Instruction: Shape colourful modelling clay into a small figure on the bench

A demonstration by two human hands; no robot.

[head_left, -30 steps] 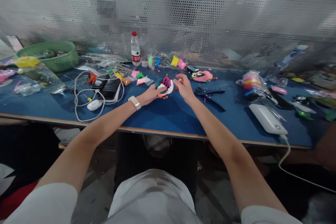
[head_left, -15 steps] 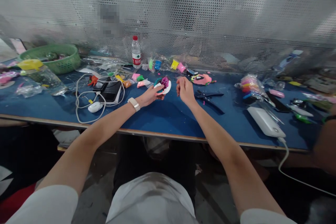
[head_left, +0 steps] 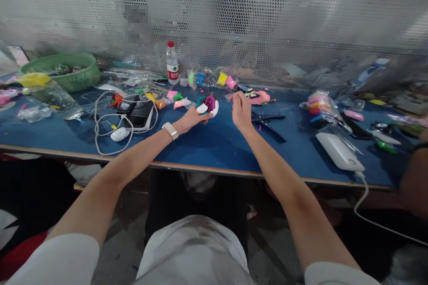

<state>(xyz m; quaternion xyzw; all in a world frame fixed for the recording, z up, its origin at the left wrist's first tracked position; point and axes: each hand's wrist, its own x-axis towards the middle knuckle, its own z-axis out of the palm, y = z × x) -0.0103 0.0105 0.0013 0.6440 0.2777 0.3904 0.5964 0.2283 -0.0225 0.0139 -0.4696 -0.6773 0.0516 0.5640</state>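
The round piece (head_left: pixel 211 104) — purple with pale lines, teal and white around it — is near the middle of the frame, raised in my left hand (head_left: pixel 191 118). Those fingers are closed on its near, left edge, probably so that the purple face is left uncovered and turned up where I can see it. My right hand (head_left: pixel 242 109) hangs just right of centre, apart from the piece, its fingers drawn narrow; I cannot tell whether anything thin is pinched in them.

Just behind my right knuckles lies a pink figure (head_left: pixel 262 97), partly hidden, and lower right of it, dark-handled pliers (head_left: pixel 272 132), perhaps lying there to be in easy reach. Beyond, at upper centre, are a blue packet (head_left: pixel 200 79) and a yellow packet (head_left: pixel 222 79), with a bottle (head_left: pixel 172 67) upright to their left; set back like that, they seem to leave the near surface (head_left: pixel 210 149) to my wrists.

Against half a second ago, my right hand has shifted a little right — the gap to the piece is wider, and my fingers now overlap the pink figure's left end. The piece seems turned as well, with more white showing beside my left thumb.
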